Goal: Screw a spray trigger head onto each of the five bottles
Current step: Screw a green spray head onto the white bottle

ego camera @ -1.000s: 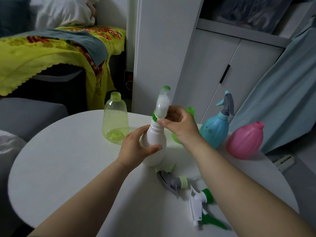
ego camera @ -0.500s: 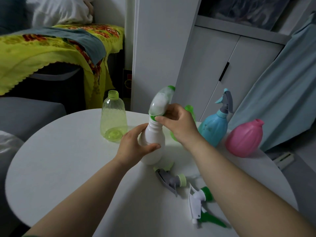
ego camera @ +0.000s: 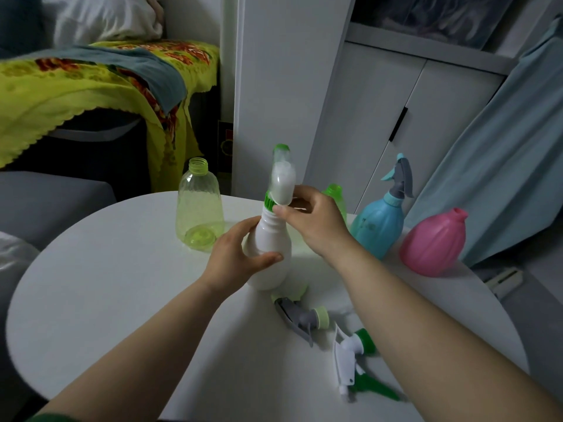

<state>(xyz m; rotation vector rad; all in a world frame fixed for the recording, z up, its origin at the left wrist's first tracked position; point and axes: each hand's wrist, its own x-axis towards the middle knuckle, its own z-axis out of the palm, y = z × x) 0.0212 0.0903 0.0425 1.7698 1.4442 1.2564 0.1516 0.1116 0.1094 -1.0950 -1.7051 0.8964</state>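
Observation:
A white bottle (ego camera: 271, 242) stands upright near the middle of the round white table (ego camera: 100, 284). My left hand (ego camera: 236, 257) grips its body. On its neck sits a white spray head with a green collar (ego camera: 281, 181), and my right hand (ego camera: 313, 220) pinches that collar. A clear yellow-green bottle (ego camera: 199, 208) stands open to the left. A green bottle (ego camera: 336, 194) shows behind my right hand, mostly hidden. To the right stand a blue bottle with a grey trigger head (ego camera: 384, 220) and a pink bottle (ego camera: 432, 242) with no head. Two loose trigger heads lie in front: grey and pale green (ego camera: 300, 315), white and green (ego camera: 353, 360).
White cabinet doors (ego camera: 380, 117) and a white panel rise behind the table. A blue curtain (ego camera: 502, 147) hangs at the right, close to the pink bottle. A yellow patterned cloth (ego camera: 76, 86) covers furniture at the back left.
The spray head on the white bottle has turned under my right hand, its top swinging from tilted right back to nearly upright. My left hand keeps the same grip.

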